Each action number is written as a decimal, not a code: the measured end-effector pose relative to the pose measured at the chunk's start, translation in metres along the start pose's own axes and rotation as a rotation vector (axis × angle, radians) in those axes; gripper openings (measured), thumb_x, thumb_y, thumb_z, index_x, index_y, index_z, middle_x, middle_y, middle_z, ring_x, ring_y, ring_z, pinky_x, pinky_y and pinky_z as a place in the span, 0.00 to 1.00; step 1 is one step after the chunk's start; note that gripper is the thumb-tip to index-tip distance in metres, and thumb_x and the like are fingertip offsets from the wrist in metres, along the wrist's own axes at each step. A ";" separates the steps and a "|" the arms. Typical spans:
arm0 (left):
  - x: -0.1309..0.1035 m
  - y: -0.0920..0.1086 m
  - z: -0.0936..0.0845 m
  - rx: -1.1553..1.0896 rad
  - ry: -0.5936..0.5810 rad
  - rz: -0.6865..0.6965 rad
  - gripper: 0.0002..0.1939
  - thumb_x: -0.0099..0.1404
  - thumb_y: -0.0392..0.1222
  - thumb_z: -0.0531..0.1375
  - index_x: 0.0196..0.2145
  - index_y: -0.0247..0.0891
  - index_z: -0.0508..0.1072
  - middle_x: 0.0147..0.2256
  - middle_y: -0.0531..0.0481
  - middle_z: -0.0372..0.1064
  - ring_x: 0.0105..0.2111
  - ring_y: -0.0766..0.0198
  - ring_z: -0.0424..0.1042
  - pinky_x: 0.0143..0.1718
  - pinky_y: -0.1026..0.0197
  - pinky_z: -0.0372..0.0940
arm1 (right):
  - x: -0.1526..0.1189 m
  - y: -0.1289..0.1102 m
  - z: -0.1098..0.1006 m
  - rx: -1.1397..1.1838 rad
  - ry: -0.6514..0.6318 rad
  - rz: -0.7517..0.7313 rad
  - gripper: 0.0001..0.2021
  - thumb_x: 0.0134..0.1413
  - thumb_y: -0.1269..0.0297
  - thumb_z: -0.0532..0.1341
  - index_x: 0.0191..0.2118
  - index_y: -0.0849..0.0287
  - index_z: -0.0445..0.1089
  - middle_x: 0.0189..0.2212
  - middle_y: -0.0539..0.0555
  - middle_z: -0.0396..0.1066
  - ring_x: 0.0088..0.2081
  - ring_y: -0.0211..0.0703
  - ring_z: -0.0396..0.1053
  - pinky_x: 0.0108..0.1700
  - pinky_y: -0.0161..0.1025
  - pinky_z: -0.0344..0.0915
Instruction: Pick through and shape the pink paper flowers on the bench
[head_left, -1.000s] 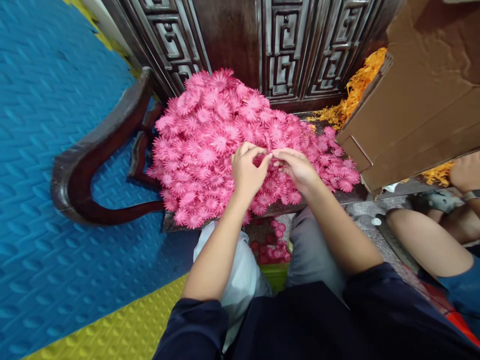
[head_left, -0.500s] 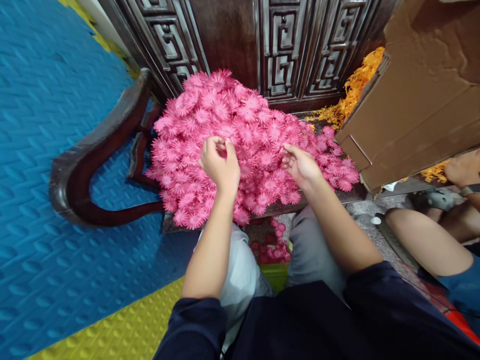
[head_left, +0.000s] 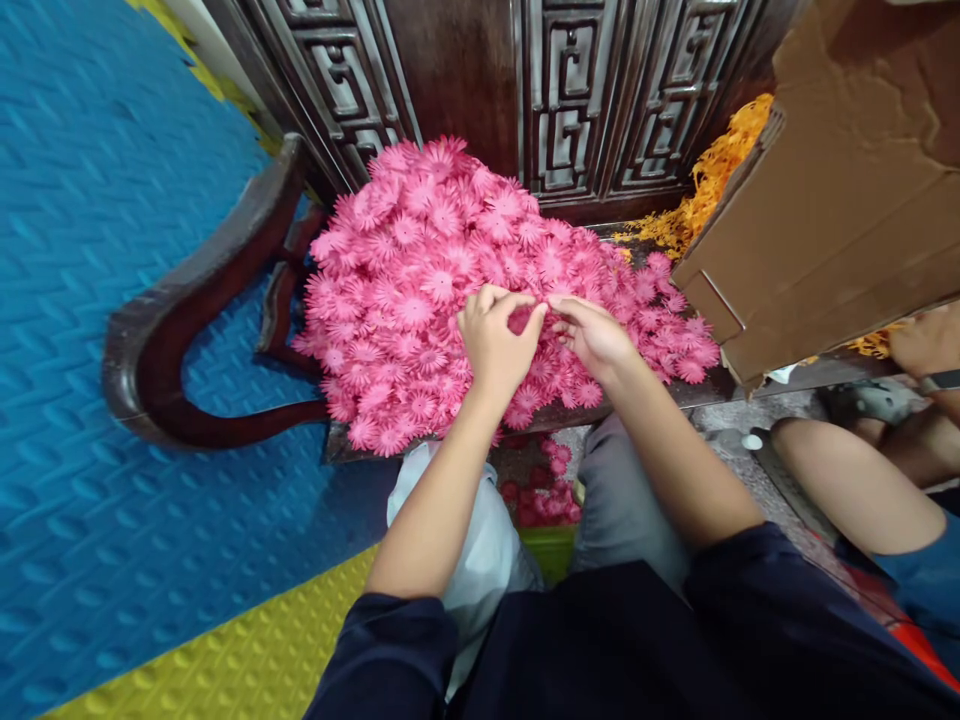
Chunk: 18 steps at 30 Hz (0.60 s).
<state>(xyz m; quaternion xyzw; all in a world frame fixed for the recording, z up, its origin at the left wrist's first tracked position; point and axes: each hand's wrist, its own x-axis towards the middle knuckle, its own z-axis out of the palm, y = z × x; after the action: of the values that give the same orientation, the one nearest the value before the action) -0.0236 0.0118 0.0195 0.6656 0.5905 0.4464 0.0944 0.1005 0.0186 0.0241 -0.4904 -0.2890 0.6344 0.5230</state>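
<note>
A big heap of pink artificial flower heads [head_left: 412, 310] lies on a dark wooden bench [head_left: 352, 448]. Over the heap's front middle, my left hand [head_left: 499, 335] is closed in a pinch, thumb tip meeting fingertips. Whatever it pinches is too small to make out. My right hand [head_left: 596, 335] is closed too, its thumb and forefinger pinched with their tips almost touching the left fingertips. What sits between the right fingers cannot be made out either. Below, between my knees, more pink flower heads [head_left: 555, 500] lie in a green container [head_left: 551, 550].
A curved wooden armrest [head_left: 135, 380] stands left, beside blue matting [head_left: 90, 250]. A carved wooden panel [head_left: 457, 80] rises behind the heap. On the right are a cardboard box [head_left: 840, 190], orange shredded pieces [head_left: 724, 170] and another person's knee [head_left: 847, 480].
My left hand has moved right across the heap until its fingertips meet those of my right hand. The right hand has barely shifted, with its fingers drawn closer together.
</note>
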 end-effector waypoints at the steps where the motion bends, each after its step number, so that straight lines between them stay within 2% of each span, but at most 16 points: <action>1: 0.000 0.000 0.001 -0.023 -0.013 -0.004 0.05 0.58 0.45 0.63 0.30 0.43 0.75 0.34 0.50 0.68 0.41 0.57 0.66 0.48 0.52 0.58 | 0.000 0.000 0.000 -0.008 -0.008 -0.001 0.06 0.36 0.64 0.65 0.27 0.56 0.73 0.25 0.44 0.71 0.24 0.28 0.61 0.26 0.29 0.54; 10: 0.004 -0.007 0.000 -0.166 -0.035 -0.032 0.02 0.58 0.39 0.62 0.28 0.41 0.75 0.31 0.52 0.67 0.37 0.61 0.67 0.44 0.56 0.61 | 0.002 0.004 -0.003 -0.039 -0.056 -0.017 0.08 0.35 0.63 0.66 0.28 0.56 0.74 0.26 0.45 0.72 0.24 0.29 0.62 0.27 0.30 0.56; 14: 0.005 -0.008 -0.002 -0.214 -0.014 -0.021 0.03 0.58 0.38 0.61 0.27 0.40 0.73 0.30 0.53 0.66 0.35 0.64 0.67 0.42 0.59 0.62 | 0.002 0.003 -0.001 -0.005 -0.010 -0.006 0.06 0.36 0.64 0.64 0.26 0.58 0.73 0.25 0.45 0.70 0.22 0.28 0.59 0.25 0.30 0.53; 18: 0.004 -0.005 -0.002 -0.178 0.023 -0.006 0.04 0.59 0.40 0.61 0.27 0.40 0.72 0.31 0.52 0.65 0.36 0.63 0.67 0.42 0.58 0.62 | 0.002 0.007 0.003 0.041 0.035 -0.040 0.09 0.34 0.63 0.66 0.27 0.58 0.72 0.24 0.45 0.69 0.22 0.27 0.57 0.24 0.30 0.51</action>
<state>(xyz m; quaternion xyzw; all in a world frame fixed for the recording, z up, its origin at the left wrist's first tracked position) -0.0291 0.0162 0.0191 0.6476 0.5516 0.5045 0.1479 0.0953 0.0190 0.0181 -0.4849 -0.2765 0.6210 0.5503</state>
